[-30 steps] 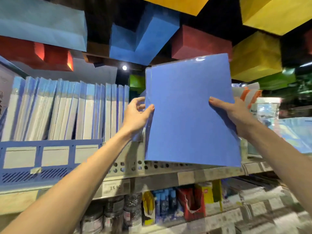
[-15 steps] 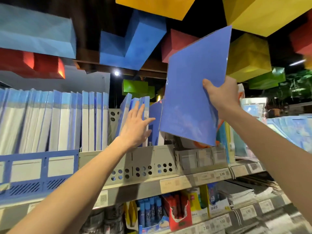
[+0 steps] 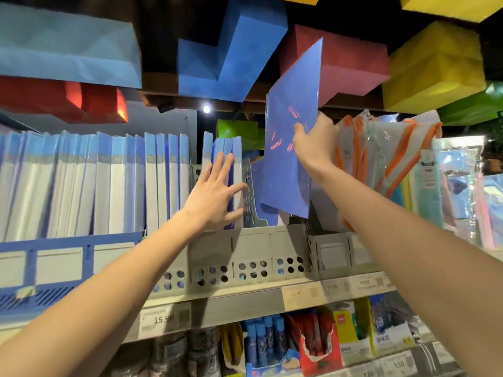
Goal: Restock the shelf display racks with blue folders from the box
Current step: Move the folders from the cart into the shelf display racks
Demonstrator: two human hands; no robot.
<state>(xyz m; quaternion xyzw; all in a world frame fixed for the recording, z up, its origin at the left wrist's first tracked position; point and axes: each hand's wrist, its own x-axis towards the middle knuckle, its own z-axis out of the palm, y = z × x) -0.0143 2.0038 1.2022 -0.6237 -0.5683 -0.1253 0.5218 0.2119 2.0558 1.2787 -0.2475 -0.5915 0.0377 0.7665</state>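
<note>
Blue folder (image 3: 290, 148): gripped at its edge by right hand (image 3: 313, 144), tilted for slotting. Left hand (image 3: 215, 194), flat, fingers straight, presses shelved folders (image 3: 231, 170) aside, likely opening a gap between hands.

Person, two limbs in view: left forearm (image 3: 109, 289), bare up to the wrist; right forearm (image 3: 408, 240), likewise bare (both cut off by the lower frame edge); left hand (image 3: 215, 197) and right hand (image 3: 313, 142), ungloved.

Arms outstretched upward; left hand (image 3: 217, 194) flat, fingers straight; right hand (image 3: 313, 144) curled tight.
</note>
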